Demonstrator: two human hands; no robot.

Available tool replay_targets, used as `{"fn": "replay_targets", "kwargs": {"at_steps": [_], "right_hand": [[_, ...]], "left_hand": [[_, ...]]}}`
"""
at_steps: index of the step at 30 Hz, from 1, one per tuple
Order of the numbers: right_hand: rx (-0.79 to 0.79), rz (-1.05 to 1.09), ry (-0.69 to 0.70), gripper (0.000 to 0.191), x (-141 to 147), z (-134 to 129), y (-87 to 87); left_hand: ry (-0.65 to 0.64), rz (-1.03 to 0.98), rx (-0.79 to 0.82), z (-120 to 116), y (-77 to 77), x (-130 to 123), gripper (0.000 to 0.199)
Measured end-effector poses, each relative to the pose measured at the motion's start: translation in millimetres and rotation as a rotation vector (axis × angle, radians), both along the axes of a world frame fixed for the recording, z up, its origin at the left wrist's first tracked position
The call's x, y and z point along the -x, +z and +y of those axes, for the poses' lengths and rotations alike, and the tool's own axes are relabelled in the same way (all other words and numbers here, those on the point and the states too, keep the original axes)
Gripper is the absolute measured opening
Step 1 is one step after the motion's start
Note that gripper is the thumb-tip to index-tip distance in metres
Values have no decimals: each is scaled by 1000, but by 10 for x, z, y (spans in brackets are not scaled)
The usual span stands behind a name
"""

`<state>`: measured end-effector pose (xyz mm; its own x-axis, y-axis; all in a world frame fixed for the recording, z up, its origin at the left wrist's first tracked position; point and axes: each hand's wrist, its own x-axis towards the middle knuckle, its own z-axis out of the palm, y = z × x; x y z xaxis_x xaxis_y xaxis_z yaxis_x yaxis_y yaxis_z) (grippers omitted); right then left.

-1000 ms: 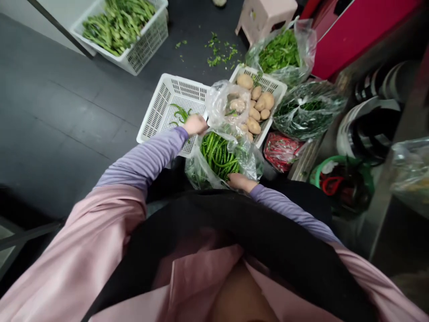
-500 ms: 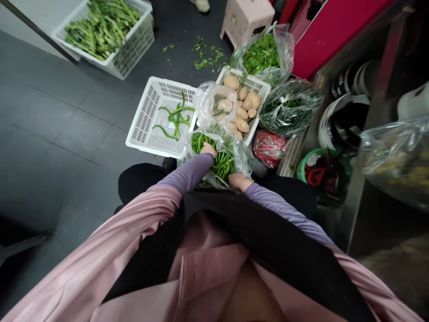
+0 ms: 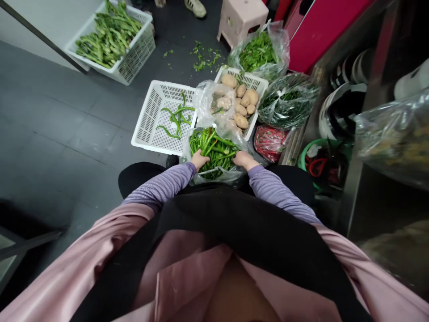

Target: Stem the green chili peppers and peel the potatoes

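Note:
A clear plastic bag (image 3: 228, 180) full of long green chili peppers (image 3: 214, 145) stands with its mouth spread between my knees. At the left side of the pile, my left hand (image 3: 200, 160) is closed on some peppers, thumb and fingers bent. My right hand (image 3: 244, 160) is at the bag's right side, fingers curled around pepper ends; its fingertips are partly hidden. Just beyond, to the left, a white perforated basket (image 3: 147, 117) contains several loose green chili peppers (image 3: 179, 117).
Beside it, a basket (image 3: 263, 85) carries potatoes (image 3: 250, 98) and a knotted bag (image 3: 206, 100). Bagged leafy greens (image 3: 258, 53), dark greens (image 3: 286, 105) and red chilies (image 3: 268, 143) lie rightward. A stool (image 3: 243, 20), a green-stalk basket (image 3: 137, 53) and a person's shoe (image 3: 196, 8) are farther off.
My left hand has drawn back from deep in the peppers to the pile's left side. My right hand has moved up from the bag's near edge onto the peppers' right side.

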<state>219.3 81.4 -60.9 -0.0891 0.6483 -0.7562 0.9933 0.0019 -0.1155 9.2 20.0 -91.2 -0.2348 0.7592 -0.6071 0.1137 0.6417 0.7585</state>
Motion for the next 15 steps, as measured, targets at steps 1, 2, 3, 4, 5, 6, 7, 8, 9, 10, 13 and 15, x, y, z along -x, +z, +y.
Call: {"fn": "replay_targets", "kwargs": {"at_steps": [1, 2, 3, 4, 5, 6, 7, 8, 9, 10, 13, 15], "right_hand": [[-18, 3, -10, 45, -5, -12, 24], [-36, 5, -26, 45, -16, -25, 49], [-51, 3, -43, 44, -30, -39, 75], [-60, -6, -55, 44, -45, -56, 101], [-63, -15, -55, 43, -57, -75, 126], [-67, -9, -40, 41, -61, -98, 151], [-78, 27, -14, 41, -55, -124, 176], [-108, 105, 11, 42, -36, -151, 199], [-158, 219, 20, 46, -5, -177, 219], [-218, 353, 4, 52, 38, -200, 236], [-273, 750, -156, 70, 195, -233, 255], [-147, 934, -292, 66, 281, -209, 237]], "left_hand": [[7, -34, -23, -60, 72, -10, 39], [3, -76, -53, -111, 143, -19, 37], [-5, -116, -86, -155, 211, -26, 36], [-14, -146, -112, -192, 274, -29, 36], [-16, -160, -123, -224, 329, -27, 35], [-9, -158, -120, -253, 374, -22, 35], [0, -146, -107, -282, 407, -17, 34], [3, -130, -85, -311, 430, -15, 33], [-4, -117, -59, -341, 443, -17, 32], [-14, -111, -35, -370, 448, -24, 31], [-46, -135, -14, -443, 434, -70, 31], [-82, -138, -27, -468, 407, -98, 32]]}}
